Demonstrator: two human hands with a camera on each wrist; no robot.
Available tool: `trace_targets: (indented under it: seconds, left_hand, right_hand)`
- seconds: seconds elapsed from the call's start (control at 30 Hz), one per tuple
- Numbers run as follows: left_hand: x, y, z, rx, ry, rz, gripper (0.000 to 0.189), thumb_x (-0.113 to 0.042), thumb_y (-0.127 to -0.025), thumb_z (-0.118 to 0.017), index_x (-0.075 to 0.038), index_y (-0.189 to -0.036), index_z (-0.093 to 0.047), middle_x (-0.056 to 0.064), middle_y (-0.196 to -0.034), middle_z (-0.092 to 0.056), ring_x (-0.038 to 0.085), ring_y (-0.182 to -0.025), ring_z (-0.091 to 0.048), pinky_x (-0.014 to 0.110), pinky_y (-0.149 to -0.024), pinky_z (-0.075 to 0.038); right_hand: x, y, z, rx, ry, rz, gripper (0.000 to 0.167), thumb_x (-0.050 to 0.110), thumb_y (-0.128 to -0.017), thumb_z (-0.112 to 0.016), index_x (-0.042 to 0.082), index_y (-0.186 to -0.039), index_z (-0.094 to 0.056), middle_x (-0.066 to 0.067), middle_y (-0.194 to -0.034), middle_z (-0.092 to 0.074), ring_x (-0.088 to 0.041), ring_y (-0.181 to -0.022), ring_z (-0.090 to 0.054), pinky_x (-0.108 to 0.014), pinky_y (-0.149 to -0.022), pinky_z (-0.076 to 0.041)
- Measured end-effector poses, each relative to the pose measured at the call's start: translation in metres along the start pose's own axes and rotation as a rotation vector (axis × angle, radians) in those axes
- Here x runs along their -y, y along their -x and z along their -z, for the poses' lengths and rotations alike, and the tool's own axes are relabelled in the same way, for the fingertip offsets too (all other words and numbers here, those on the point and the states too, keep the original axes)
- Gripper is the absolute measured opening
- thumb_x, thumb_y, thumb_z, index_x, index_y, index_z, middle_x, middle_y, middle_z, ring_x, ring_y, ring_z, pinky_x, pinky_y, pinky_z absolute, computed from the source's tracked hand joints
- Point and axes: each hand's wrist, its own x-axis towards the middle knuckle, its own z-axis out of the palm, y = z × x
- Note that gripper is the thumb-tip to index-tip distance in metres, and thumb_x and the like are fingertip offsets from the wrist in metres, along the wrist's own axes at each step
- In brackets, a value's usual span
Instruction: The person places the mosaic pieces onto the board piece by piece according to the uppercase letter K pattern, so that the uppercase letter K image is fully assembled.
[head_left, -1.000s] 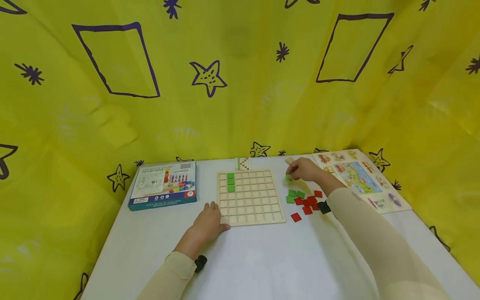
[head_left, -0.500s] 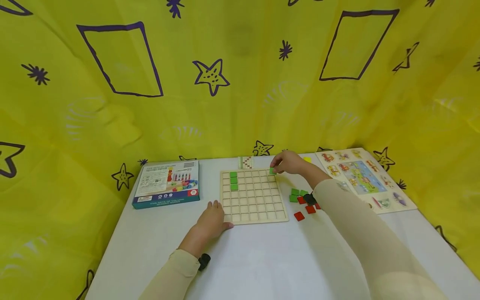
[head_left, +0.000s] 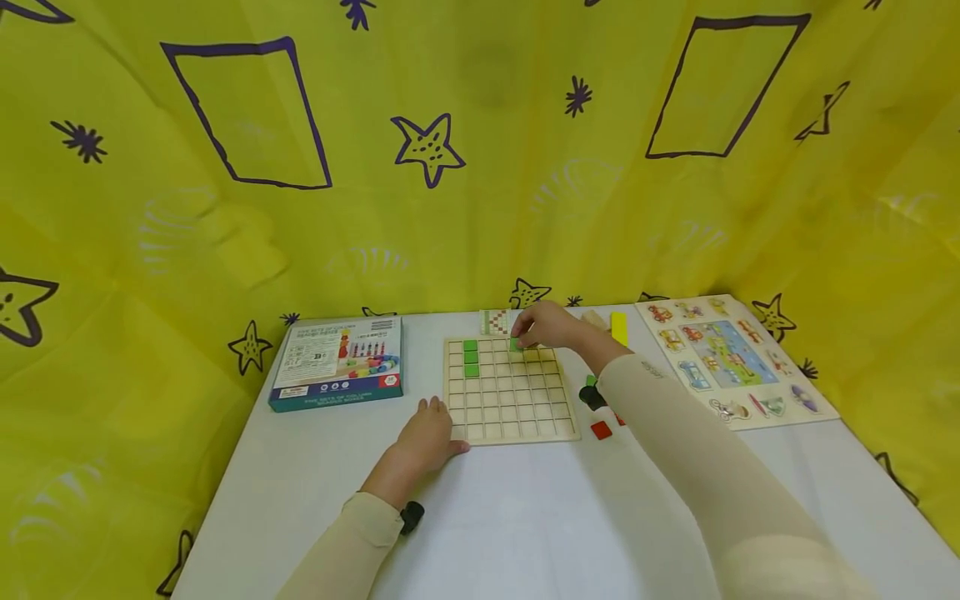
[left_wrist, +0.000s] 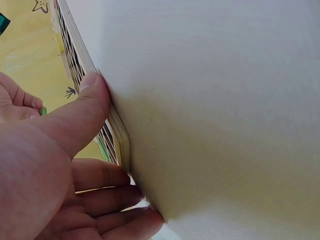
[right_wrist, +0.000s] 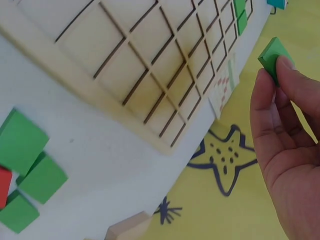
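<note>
A light wooden grid board (head_left: pixel 510 392) lies on the white table. Three green square tiles (head_left: pixel 470 357) sit in a column in its second row of cells from the left, starting at the far edge. My left hand (head_left: pixel 427 435) rests at the near left corner, thumb along the front edge and fairly straight fingers by the left side. My right hand (head_left: pixel 549 323) pinches another green tile (right_wrist: pixel 274 56) between thumb and fingertips, over the far part of the board. A small pattern card (head_left: pixel 494 322) lies just behind the board.
Green tiles (right_wrist: pixel 42 177) and red tiles (head_left: pixel 601 430) lie right of the board, partly hidden by the right arm. A yellow piece (head_left: pixel 618 327) and a wooden block (head_left: pixel 596 319) are farther back. A boxed toy (head_left: pixel 337 362) stands left, a picture puzzle (head_left: pixel 738 358) right.
My right hand has carried the green tile left from the tile pile, past the board's far right corner, to over its far edge. The left hand has stayed at the corner.
</note>
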Motion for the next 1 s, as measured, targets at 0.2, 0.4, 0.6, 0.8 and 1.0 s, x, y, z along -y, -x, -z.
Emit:
trace_targets:
  seconds: [0.2,0.4,0.6,0.8,1.0]
  left_hand:
    - [0.001,-0.002,0.0,0.015,0.003,0.012,0.085,-0.043,-0.092,-0.071,0.019,-0.142,-0.041,0.033,-0.151,-0.039,0.047,-0.142,-0.034,0.048,-0.113,-0.036]
    - [0.002,-0.005,0.0,0.025,0.017,0.028,0.085,-0.043,-0.092,-0.07,0.018,-0.144,-0.039,0.032,-0.152,-0.037,0.046,-0.144,-0.032,0.048,-0.114,-0.034]
    - [0.002,-0.005,0.0,0.031,0.006,0.032,0.085,-0.044,-0.092,-0.071,0.017,-0.144,-0.041,0.031,-0.152,-0.038,0.046,-0.144,-0.032,0.048,-0.114,-0.035]
    - [0.004,-0.005,0.0,0.02,0.008,0.029,0.086,-0.043,-0.092,-0.071,0.018,-0.144,-0.039,0.032,-0.152,-0.037,0.046,-0.143,-0.033,0.047,-0.114,-0.035]
    - [0.004,-0.005,-0.004,0.018,0.021,0.032,0.087,-0.043,-0.091,-0.072,0.018,-0.144,-0.039,0.031,-0.152,-0.038,0.046,-0.143,-0.033,0.048,-0.113,-0.037]
  right_hand:
    - [0.013,-0.012,-0.016,0.039,0.012,0.012,0.01,0.006,-0.093,-0.072,0.002,-0.102,-0.073,-0.008,-0.096,-0.07,-0.023,-0.086,-0.068,-0.047,-0.086,-0.056]
    - [0.02,-0.021,-0.032,0.068,0.015,0.032,0.01,0.002,-0.092,-0.072,-0.002,-0.101,-0.073,-0.007,-0.089,-0.07,-0.022,-0.083,-0.069,-0.045,-0.085,-0.057]
    - [0.029,-0.025,-0.049,0.1,0.034,0.036,0.009,0.003,-0.092,-0.073,-0.002,-0.1,-0.073,-0.006,-0.088,-0.07,-0.027,-0.086,-0.071,-0.041,-0.082,-0.058]
    - [0.031,-0.032,-0.064,0.1,0.076,0.063,0.004,0.005,-0.09,-0.076,0.003,-0.094,-0.074,-0.003,-0.085,-0.07,-0.018,-0.077,-0.068,-0.029,-0.071,-0.057]
    - [0.029,-0.034,-0.078,0.112,0.113,0.077,0.003,0.005,-0.089,-0.076,0.004,-0.093,-0.076,-0.001,-0.083,-0.069,-0.015,-0.073,-0.065,-0.025,-0.068,-0.055]
